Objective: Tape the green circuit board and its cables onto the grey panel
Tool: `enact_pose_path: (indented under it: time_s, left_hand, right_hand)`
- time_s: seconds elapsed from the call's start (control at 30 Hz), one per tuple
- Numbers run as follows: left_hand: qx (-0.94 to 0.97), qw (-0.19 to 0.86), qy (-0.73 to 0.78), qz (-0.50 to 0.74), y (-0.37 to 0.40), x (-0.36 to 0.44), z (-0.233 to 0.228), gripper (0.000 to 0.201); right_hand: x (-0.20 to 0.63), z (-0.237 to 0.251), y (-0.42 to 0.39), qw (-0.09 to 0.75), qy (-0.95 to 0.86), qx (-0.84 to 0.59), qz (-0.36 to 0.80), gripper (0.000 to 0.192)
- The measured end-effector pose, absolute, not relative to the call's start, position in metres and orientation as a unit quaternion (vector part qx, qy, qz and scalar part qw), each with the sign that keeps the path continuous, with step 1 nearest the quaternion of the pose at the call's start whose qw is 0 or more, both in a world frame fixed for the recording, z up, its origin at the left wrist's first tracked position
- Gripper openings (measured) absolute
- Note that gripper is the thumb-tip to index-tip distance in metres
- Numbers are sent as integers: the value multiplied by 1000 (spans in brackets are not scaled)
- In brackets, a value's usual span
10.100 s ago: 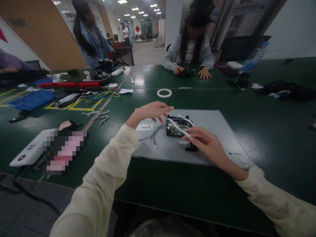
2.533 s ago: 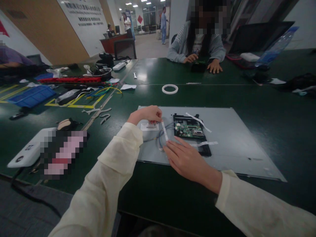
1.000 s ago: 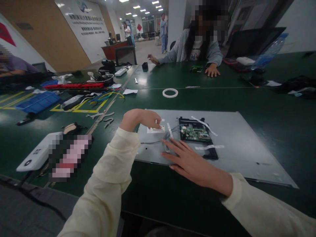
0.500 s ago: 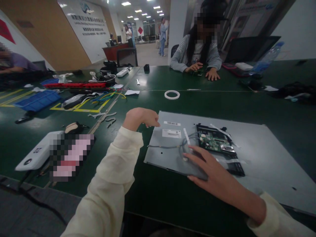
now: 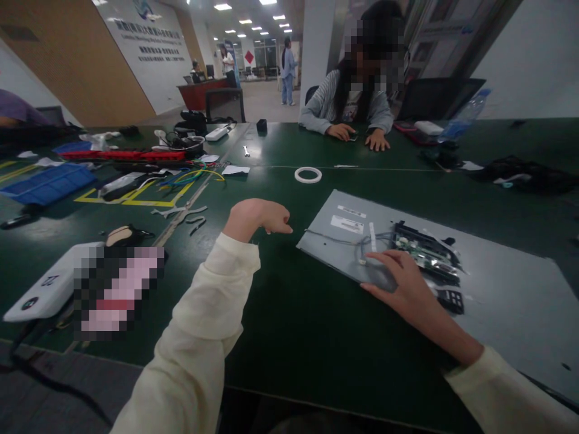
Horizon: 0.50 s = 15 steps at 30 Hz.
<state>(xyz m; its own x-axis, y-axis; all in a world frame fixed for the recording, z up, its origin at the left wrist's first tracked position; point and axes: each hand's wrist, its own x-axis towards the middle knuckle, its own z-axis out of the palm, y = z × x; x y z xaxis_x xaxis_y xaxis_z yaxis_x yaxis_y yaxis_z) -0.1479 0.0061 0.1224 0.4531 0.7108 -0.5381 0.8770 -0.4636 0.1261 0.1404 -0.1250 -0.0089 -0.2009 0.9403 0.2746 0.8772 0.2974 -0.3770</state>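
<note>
On the green table [image 5: 289, 325] lies a gray panel [image 5: 511, 301]. At the panel's near edge, the right hand [image 5: 409, 289] has thumb and fingers spread beside a cable [image 5: 335, 239]. Off the panel's left corner, the left hand [image 5: 261, 218] is curled (whether it pinches anything, I cannot tell). The panel bears a circuit board [image 5: 416, 248], 2 white labels [image 5: 347, 225] and 1 white strip [image 5: 373, 236]; a white ring [image 5: 308, 181] lies past its far left corner.

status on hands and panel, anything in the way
Left hand off panel, curled. Right hand at panel's near edge. Panel askew on table. Tape roll apart from it.
</note>
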Motion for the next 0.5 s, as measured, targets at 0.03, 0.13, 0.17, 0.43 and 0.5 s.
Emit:
enact_pose_path:
  time_s: [0.03, 0.13, 0.17, 0.43, 0.5]
  left_hand:
    - [826, 189, 478, -229, 4, -147, 124, 39]
    - [826, 178, 474, -248, 0, -144, 128, 41]
    - [825, 177, 475, -250, -1, -144, 129, 41]
    - [826, 172, 468, -262, -3, -142, 130, 43]
    - [827, 172, 468, -262, -3, -143, 130, 43]
  right_hand:
    - [147, -11, -120, 237, -764, -599, 49, 47]
    - [171, -15, -103, 238, -740, -629, -11, 49]
    - [179, -17, -96, 233, -732, -639, -26, 50]
    - [239, -24, -43, 178, -634, -746, -102, 50]
    - [253, -27, -33, 168, -605, -770, -113, 51]
